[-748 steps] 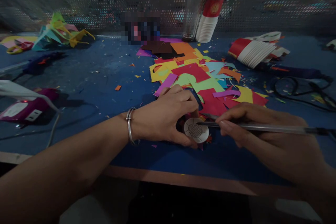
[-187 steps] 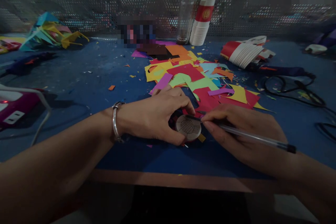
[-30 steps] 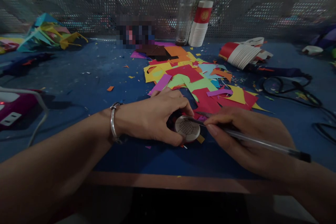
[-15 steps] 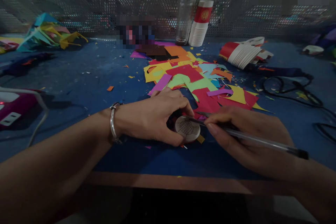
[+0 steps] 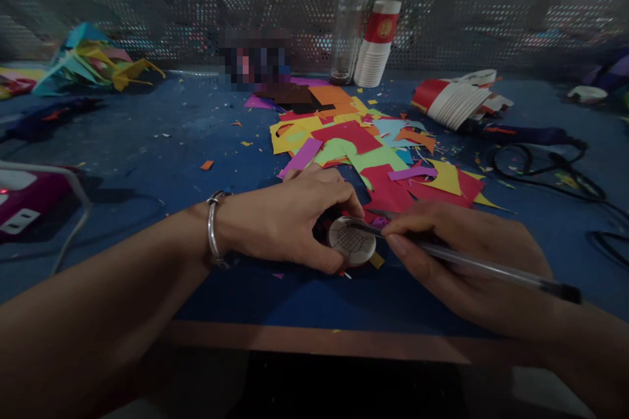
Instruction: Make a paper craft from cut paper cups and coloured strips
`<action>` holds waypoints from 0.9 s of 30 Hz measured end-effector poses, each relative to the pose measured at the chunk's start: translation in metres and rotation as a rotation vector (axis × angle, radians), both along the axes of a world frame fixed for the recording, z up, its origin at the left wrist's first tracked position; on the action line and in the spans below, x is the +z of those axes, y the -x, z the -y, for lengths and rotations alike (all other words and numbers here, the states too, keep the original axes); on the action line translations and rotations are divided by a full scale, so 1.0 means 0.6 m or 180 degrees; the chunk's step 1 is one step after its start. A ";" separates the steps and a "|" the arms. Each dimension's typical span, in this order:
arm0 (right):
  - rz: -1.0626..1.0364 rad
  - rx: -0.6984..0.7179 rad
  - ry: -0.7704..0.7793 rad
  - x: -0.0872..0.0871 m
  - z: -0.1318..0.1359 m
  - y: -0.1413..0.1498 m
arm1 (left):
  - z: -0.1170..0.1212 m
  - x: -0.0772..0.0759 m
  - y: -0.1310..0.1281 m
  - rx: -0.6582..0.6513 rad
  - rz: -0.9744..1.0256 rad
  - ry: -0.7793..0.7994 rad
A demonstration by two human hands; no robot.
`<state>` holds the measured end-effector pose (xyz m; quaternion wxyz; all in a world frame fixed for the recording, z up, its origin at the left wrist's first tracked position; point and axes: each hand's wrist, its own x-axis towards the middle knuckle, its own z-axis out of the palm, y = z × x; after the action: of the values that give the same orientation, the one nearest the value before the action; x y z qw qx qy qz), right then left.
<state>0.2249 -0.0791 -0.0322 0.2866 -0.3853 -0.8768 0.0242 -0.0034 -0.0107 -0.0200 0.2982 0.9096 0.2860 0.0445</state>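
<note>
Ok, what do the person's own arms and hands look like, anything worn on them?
The left hand is ungloved, with a slim, shiny silver bracelet around its wrist. The right hand is ungloved too, with no bracelet in view. No sleeve shows on either forearm, and I see no rings or markings.

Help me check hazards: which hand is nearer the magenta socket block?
Left. The left hand is right of the magenta socket block, at the white disc; the right hand, holding a pen, is farther right.
</note>
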 end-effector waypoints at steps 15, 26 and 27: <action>-0.0011 -0.0008 0.0035 -0.002 -0.007 0.001 | 0.001 0.000 -0.001 0.0010 0.0001 0.0010; 0.0059 -0.0063 0.0046 -0.002 -0.009 0.002 | 0.000 0.000 0.000 0.0025 -0.0045 -0.0009; 0.0063 -0.0069 0.0029 -0.001 -0.008 0.002 | 0.000 -0.001 0.000 0.0026 -0.0049 -0.0007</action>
<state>0.2237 -0.0742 -0.0331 0.2765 -0.3963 -0.8752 0.0213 -0.0036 -0.0108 -0.0204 0.2948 0.9090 0.2920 0.0391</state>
